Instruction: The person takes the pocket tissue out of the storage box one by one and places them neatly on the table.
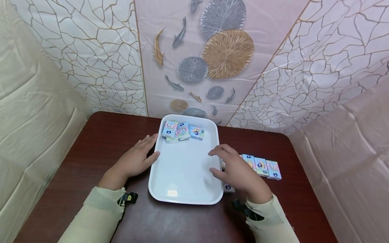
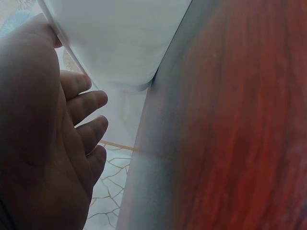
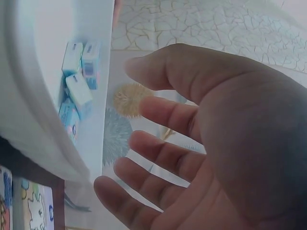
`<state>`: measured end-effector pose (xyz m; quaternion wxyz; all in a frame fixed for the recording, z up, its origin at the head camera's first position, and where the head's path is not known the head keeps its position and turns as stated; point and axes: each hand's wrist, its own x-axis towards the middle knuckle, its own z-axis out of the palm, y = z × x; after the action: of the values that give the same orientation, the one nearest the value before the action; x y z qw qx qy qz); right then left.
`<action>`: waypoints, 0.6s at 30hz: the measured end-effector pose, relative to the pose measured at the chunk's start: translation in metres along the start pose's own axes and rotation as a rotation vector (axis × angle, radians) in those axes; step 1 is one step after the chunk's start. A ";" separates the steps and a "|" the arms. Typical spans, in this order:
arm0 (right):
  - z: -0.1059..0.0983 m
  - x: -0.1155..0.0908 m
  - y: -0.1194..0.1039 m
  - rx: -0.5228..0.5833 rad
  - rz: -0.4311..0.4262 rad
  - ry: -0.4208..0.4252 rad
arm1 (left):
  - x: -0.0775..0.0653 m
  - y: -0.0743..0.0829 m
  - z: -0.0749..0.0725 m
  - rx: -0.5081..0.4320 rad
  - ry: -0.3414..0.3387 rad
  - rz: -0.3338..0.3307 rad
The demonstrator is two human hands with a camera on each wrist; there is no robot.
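Observation:
A white rectangular tray (image 1: 186, 172) lies on the table between the two hands. Several small packs (image 1: 183, 131), apparently pocket tissues in pastel cartoon wrappers, are grouped at its far left end, some overlapping. My left hand (image 1: 133, 162) rests against the tray's left rim, fingers extended; the left wrist view shows the tray wall (image 2: 120, 43) beside the fingers. Over the right rim hovers my right hand (image 1: 237, 168), thumb and fingers spread with nothing between them. More tissue packs (image 1: 274, 169) lie on the table right of the tray, partly hidden by that hand.
The dark red-brown wooden table (image 1: 103, 138) extends around the tray. Behind it hangs a patterned cloth (image 1: 115, 60) with fish and round motifs. Pale fabric walls (image 1: 349, 162) close in both sides. Another pack (image 1: 228, 189) sits close to the tray's near right corner.

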<state>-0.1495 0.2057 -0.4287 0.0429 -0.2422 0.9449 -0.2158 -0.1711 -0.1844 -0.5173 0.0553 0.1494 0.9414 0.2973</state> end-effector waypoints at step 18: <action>0.004 0.032 -0.008 0.021 -0.011 -0.030 | 0.000 0.001 0.000 -0.003 0.008 0.004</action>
<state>-0.1736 0.1824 -0.4283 0.0585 -0.2502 0.9405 -0.2224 -0.1714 -0.1840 -0.5166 0.0513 0.1502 0.9409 0.2992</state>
